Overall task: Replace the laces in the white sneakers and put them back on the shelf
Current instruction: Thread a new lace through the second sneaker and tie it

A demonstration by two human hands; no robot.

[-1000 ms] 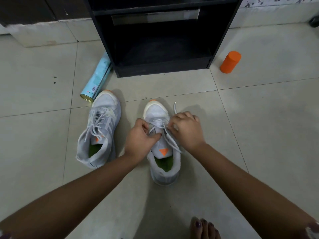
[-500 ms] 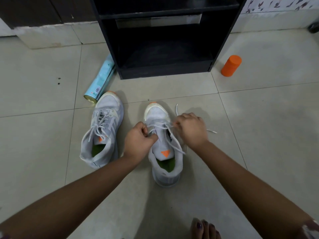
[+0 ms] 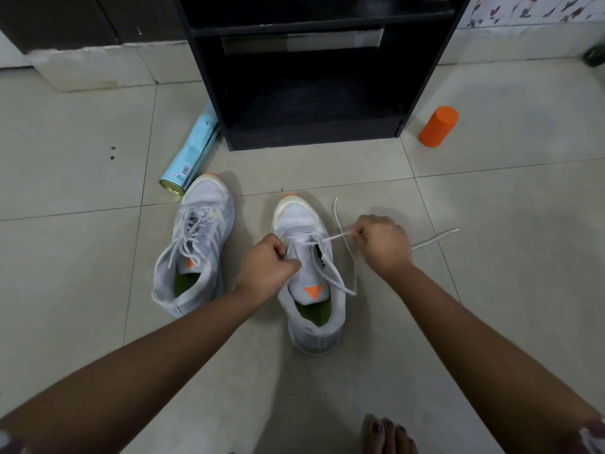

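The right hand [image 3: 383, 245] has drawn the lace [image 3: 337, 238] out rightward, pinching it. The left hand [image 3: 268, 267] grips the right sneaker [image 3: 299, 221] with curled fingers, on the floor near the shelf [image 3: 311, 139].

White sneakers [image 3: 306, 257] with orange toe tips, green insoles; black shelf [image 3: 311, 73]; orange cylinder [image 3: 438, 126]; light-blue can [image 3: 193, 152]; beige floor tiles [image 3: 507, 290] noted.

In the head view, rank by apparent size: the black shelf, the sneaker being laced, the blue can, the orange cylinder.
1. black shelf
2. sneaker being laced, nearer the camera
3. blue can
4. orange cylinder
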